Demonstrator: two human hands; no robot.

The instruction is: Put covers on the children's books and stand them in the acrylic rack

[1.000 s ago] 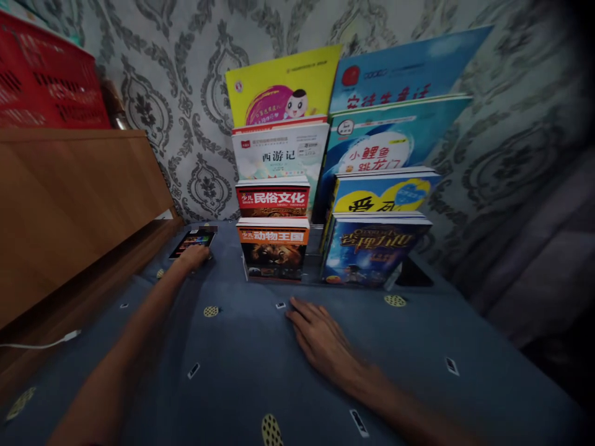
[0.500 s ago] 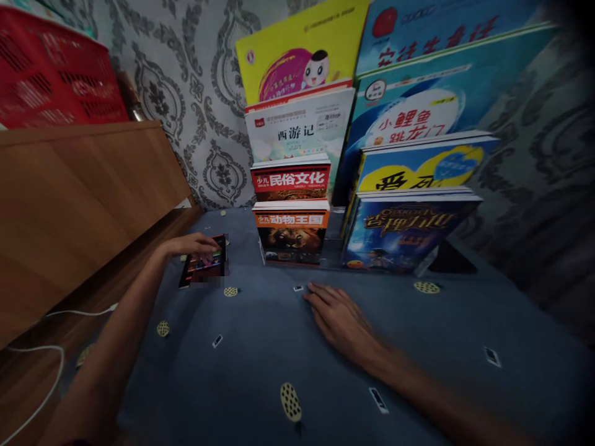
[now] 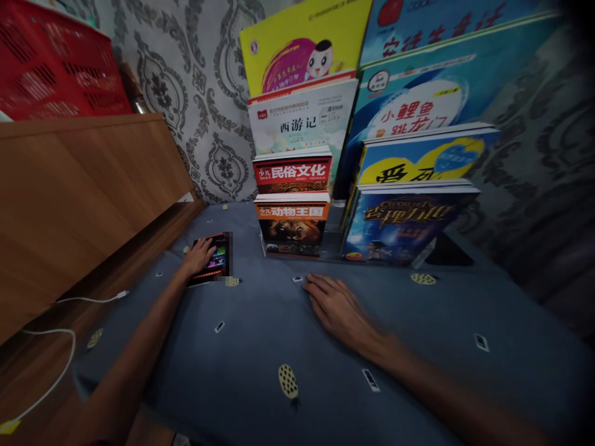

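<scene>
My left hand (image 3: 201,253) lies with its fingers stretched over a dark-covered book (image 3: 217,263) at the left of the blue cloth. Colourful pictures show on that cover, and its right edge is blurred into blocks. My right hand (image 3: 337,306) rests palm down on the cloth, holding nothing, its fingers loosely together and outstretched. Just beyond it stand two rows of books. The closer ones are an orange-and-black book with a lion (image 3: 292,229) and a dark blue book (image 3: 400,226).
Taller books, one yellow (image 3: 274,46) and one teal (image 3: 493,68), stand behind. A wooden panel (image 3: 83,204) with a red basket (image 3: 56,68) on top is at the left. A white cable (image 3: 69,353) lies below it. Pineapple prints mark the cloth (image 3: 223,378).
My left hand and the book under it have shifted a little to the right, close against a pineapple print. My right hand has stayed in place on the cloth. The view has moved slightly.
</scene>
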